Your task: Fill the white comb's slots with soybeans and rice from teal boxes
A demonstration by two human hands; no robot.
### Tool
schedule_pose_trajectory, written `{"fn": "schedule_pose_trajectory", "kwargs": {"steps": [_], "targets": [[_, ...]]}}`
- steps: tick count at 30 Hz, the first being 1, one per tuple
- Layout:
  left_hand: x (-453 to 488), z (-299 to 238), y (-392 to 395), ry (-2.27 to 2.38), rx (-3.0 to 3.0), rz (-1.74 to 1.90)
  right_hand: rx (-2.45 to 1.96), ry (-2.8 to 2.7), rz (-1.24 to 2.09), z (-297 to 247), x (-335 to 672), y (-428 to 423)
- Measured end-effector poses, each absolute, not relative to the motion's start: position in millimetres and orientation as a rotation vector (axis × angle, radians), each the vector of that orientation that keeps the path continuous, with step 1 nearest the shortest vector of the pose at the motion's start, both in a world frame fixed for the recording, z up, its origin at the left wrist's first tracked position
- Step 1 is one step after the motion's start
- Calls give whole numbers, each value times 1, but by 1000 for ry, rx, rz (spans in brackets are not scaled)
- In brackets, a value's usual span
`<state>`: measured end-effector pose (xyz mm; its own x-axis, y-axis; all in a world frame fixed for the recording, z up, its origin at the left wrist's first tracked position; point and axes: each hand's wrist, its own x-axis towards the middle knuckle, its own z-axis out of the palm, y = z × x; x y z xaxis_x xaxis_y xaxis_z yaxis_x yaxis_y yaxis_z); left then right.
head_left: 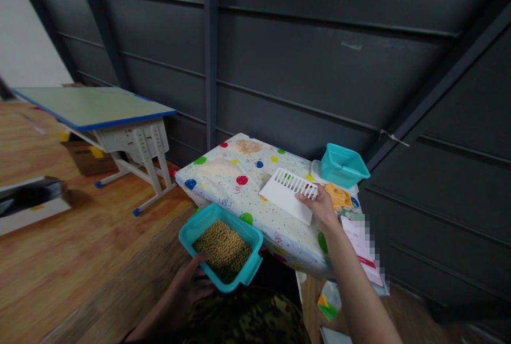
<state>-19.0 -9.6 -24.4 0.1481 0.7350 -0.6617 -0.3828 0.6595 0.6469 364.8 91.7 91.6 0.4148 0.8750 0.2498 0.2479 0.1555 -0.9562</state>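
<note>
My left hand grips the near left side of a teal plastic bin, its thumb over the rim. Tan soybeans lie in it, with smaller dark green beans along the near edge and left side. The bin is held in front of the table's near edge. My right hand is closed on the right end of a white plastic board with a row of slots along its far part. That board is over the patterned tablecloth; whether it touches the cloth I cannot tell.
A pale grain pile and a brownish pile lie on the cloth. At its right are another teal bin, an orange cloth and papers. A green-topped desk stands left; a dark wall rises behind.
</note>
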Motion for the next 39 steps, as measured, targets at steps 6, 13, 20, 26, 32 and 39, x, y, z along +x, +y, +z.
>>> {"fn": "schedule_pose_trajectory", "kwargs": {"steps": [6,13,20,26,32,39], "targets": [[-12,-11,-11,1238,378,842,-1395,-1071,649,84,359,80],[-10,-10,-23,1123,412,931,-1410,-1021,588,73,351,64],[-3,-14,-23,1127,376,905,-1397,-1016,644,72,330,35],[-5,-16,-25,1093,379,942,-1357,-1068,730,79,309,26],[-5,-11,-21,1148,390,898,-1394,-992,459,84,323,61],[-10,-6,-26,1083,450,931,-1439,-1088,394,84,333,81]]}}
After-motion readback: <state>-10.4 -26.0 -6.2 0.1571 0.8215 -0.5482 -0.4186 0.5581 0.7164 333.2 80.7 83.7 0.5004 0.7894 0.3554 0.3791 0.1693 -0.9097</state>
